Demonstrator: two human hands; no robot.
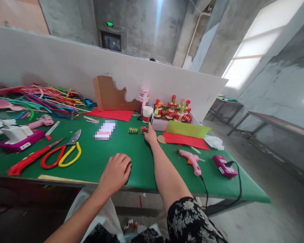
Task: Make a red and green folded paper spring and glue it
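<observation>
My right hand (150,135) reaches forward over the green table, its fingers closed at a small red and gold piece (143,130). A gold and dark coiled spring (133,130) lies just left of that piece. Behind my right hand stands a white and red paper cup (147,114). My left hand (116,168) rests near the table's front edge with its fingers curled; whether anything is under them is hidden. Beside my right wrist is a round tan disc (161,139).
A white box (160,125) holds several red and green figures. Glue gun (192,159) and purple power strip (224,166) lie right. Yellow-red scissors (71,148), a red-handled tool (31,158) and pipe cleaners (53,98) lie left. A white board (66,60) stands behind.
</observation>
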